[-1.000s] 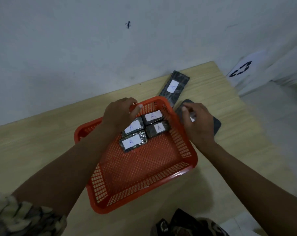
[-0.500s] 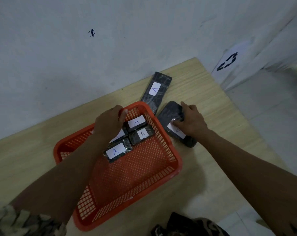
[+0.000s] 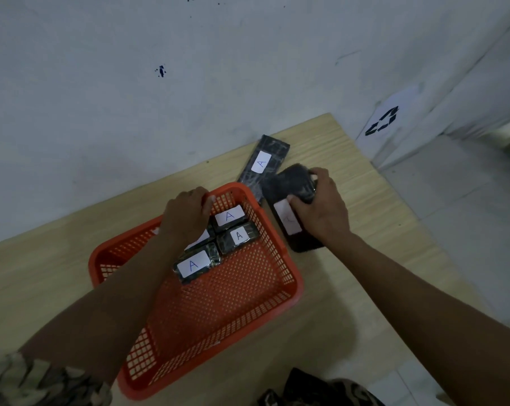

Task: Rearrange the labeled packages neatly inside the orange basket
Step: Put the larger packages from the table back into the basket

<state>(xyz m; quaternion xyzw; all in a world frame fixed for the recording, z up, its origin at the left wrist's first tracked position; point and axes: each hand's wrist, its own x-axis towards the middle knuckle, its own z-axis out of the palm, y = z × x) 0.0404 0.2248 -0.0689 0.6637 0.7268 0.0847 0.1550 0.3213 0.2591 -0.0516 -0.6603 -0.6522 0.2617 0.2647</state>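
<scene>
The black wrapped package (image 3: 292, 227) on the desk (image 3: 374, 218) is gripped by the right hand (image 3: 324, 209); the left hand (image 3: 186, 215) rests curled on the orange basket (image 3: 289, 276) rim. The package is judged stiff, slick and light, best taken across its short sides.

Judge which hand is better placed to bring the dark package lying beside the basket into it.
Right. The right hand already rests on the dark package on the table just outside the orange basket. The left hand is inside the basket at its far rim, over the labeled packages there.
</scene>
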